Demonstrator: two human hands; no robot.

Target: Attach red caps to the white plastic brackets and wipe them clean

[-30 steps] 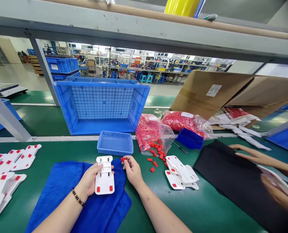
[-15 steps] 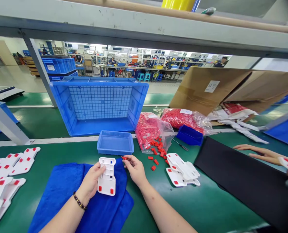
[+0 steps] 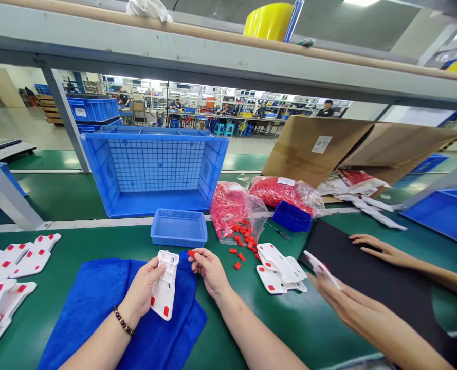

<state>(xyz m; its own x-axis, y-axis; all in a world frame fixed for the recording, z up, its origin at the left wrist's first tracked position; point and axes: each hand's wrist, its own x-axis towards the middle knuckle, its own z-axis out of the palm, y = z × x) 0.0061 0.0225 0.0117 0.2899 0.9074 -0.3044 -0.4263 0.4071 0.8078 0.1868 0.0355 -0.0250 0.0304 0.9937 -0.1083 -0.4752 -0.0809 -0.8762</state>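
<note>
Evidently, your left hand [image 3: 145, 282] grips the white plate [image 3: 164, 289] by its left side, thumb over the front, which leaves the recessed face in your view and the red corner squares [image 3: 166, 311] uncovered. Your right hand [image 3: 209, 271] pinches a small red block [image 3: 192, 253] near the plate's upper end, apart from it. Beneath lies the blue cloth [image 3: 105, 288], probably guarding against scratches from the tabletop [image 3: 97, 239]. Loose red blocks [image 3: 237, 265] lie by the plastic bag [image 3: 226, 205], presumably for easy right-side reach.
</note>
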